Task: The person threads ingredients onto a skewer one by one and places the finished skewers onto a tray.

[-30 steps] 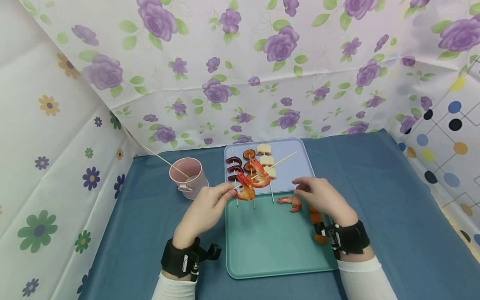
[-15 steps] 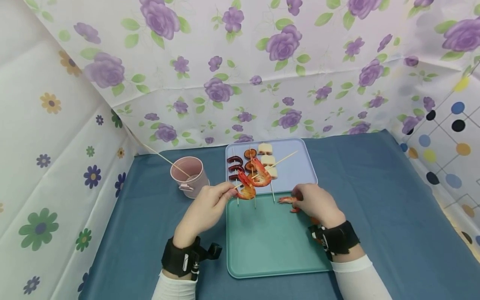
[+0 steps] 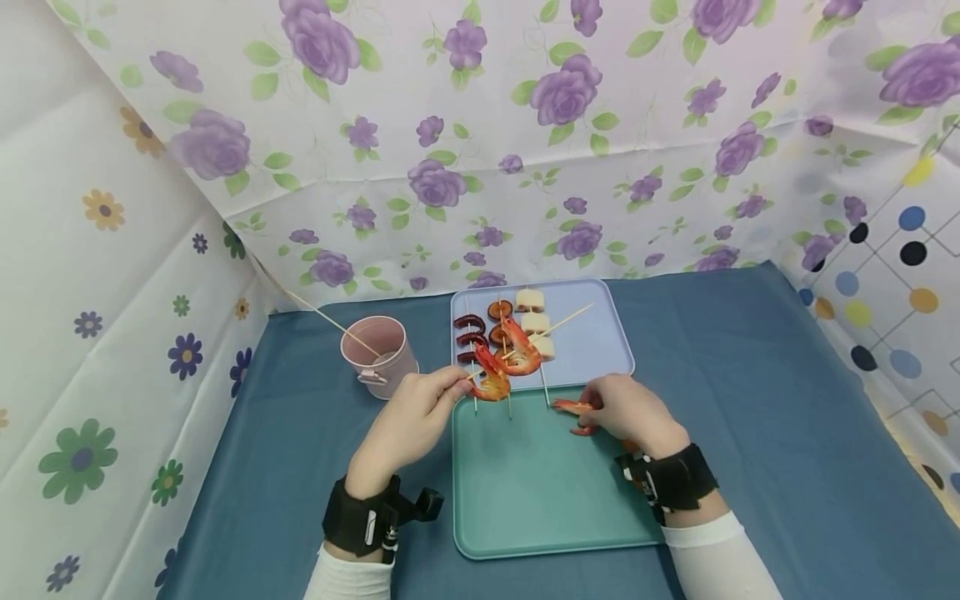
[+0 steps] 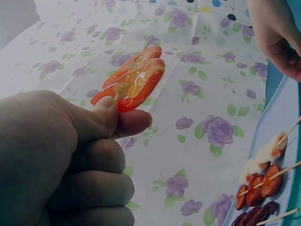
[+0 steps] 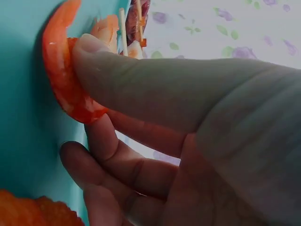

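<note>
My left hand (image 3: 420, 408) pinches the near end of a wooden skewer (image 3: 558, 321) that carries two orange shrimps (image 3: 504, 360); the wrist view shows the thumb pressed beside one of those shrimps (image 4: 131, 80). The skewer slants up over the pale blue tray (image 3: 600, 342). My right hand (image 3: 626, 408) pinches a loose shrimp (image 3: 572, 408) between thumb and fingers at the far edge of the green tray (image 3: 540, 492). Close up, that shrimp (image 5: 63, 75) is gripped just above the green tray's surface (image 5: 21, 117).
The blue tray holds three finished skewers: dark sausage pieces (image 3: 468, 329), mushroom slices (image 3: 498, 321) and white cubes (image 3: 532, 321). A pink cup (image 3: 375, 354) with one skewer stick stands to the left. More orange pieces (image 5: 33, 212) lie under my right wrist. Flowered sheets wall the blue table.
My right hand slid left and down onto the loose shrimp and took hold of it. The left hand and its shrimp skewer stayed still.
</note>
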The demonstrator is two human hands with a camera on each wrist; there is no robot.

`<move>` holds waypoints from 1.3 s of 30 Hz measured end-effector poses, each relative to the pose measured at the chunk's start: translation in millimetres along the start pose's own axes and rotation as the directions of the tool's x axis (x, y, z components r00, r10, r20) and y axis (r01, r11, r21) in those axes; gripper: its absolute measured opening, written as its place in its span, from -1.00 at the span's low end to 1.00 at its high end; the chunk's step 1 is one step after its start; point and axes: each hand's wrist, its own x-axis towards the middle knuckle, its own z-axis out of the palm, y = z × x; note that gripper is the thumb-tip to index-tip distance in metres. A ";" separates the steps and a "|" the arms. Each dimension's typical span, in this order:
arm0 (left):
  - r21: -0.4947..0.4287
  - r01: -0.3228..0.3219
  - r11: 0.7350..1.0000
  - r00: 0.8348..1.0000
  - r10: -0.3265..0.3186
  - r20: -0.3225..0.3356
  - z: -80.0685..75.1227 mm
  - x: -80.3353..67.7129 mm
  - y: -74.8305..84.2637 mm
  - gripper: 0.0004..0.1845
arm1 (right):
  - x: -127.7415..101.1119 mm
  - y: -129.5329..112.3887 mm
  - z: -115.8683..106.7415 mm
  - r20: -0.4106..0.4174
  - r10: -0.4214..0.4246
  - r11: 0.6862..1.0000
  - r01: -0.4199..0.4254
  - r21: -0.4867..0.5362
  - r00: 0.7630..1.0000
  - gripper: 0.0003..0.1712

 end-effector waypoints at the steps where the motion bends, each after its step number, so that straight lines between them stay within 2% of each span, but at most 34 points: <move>1: 0.000 0.000 1.000 1.000 0.000 -0.001 -0.1 -0.1 0.0 -0.85 | 0.5 0.0 -0.1 0.007 -0.009 1.000 0.009 0.004 1.000 -0.93; 5: 0.001 0.000 1.000 1.000 0.000 -0.003 -0.7 -0.1 -0.1 -0.85 | 1.9 1.1 -1.7 0.013 -0.068 0.997 0.068 0.031 0.998 -0.90; 9: 0.003 -0.002 1.000 1.000 0.002 -0.004 -1.3 -0.4 0.2 -0.83 | 2.7 1.6 -8.2 -0.017 -0.119 0.988 0.121 0.091 0.993 -0.94; 11: 0.007 -0.003 1.000 1.000 0.003 -0.005 -1.5 -0.5 0.4 -0.83 | 2.9 0.1 -12.4 -0.057 -0.124 0.978 0.132 0.163 0.991 -0.92; 14: 0.013 -0.004 1.000 1.000 0.004 -0.007 -1.6 -0.6 0.6 -0.83 | 3.4 -4.1 -17.7 -0.162 -0.105 0.945 0.149 0.291 0.981 -0.78; 16: 0.014 -0.004 1.000 1.000 0.005 -0.008 -1.5 -0.7 0.6 -0.84 | 2.6 -7.7 -20.9 -0.229 -0.064 0.901 0.155 0.406 0.971 -0.66; 18: 0.013 -0.005 1.000 1.000 0.005 -0.007 -1.4 -0.8 0.6 -0.84 | 0.9 -11.3 -24.2 -0.275 -0.016 0.833 0.165 0.528 0.961 -0.54; 20: 0.013 -0.005 1.000 1.000 0.005 -0.006 -1.3 -0.8 0.7 -0.85 | -1.7 -14.8 -27.5 -0.302 0.027 0.746 0.182 0.641 0.953 -0.46; 23: 0.007 -0.002 1.000 1.000 0.002 0.000 -0.8 -0.6 0.5 -0.85 | -6.3 -18.7 -32.1 -0.327 0.085 0.595 0.216 0.774 0.941 -0.42; 27: -0.004 0.003 1.000 1.000 -0.003 0.013 0.4 -0.5 0.5 -0.84 | -10.5 -21.6 -35.2 -0.378 0.127 0.422 0.295 0.857 0.917 -0.46; 29: -0.003 0.005 1.000 1.000 -0.005 0.019 0.9 -0.5 1.5 -0.84 | -11.0 -22.5 -35.6 -0.399 0.128 0.351 0.335 0.874 0.908 -0.46; 33: -0.004 0.009 1.000 0.999 -0.008 0.035 2.8 0.0 2.4 -0.83 | -11.1 -24.0 -35.3 -0.419 0.108 0.282 0.377 0.882 0.901 -0.46; 37: -0.010 0.017 1.000 0.999 -0.016 0.048 4.0 0.4 2.7 -0.82 | -11.4 -26.0 -34.7 -0.417 0.091 0.263 0.382 0.886 0.904 -0.51; 39: -0.011 0.018 1.000 0.999 -0.017 0.050 4.1 0.2 3.0 -0.83 | -11.4 -26.7 -34.1 -0.417 0.087 0.270 0.381 0.884 0.905 -0.54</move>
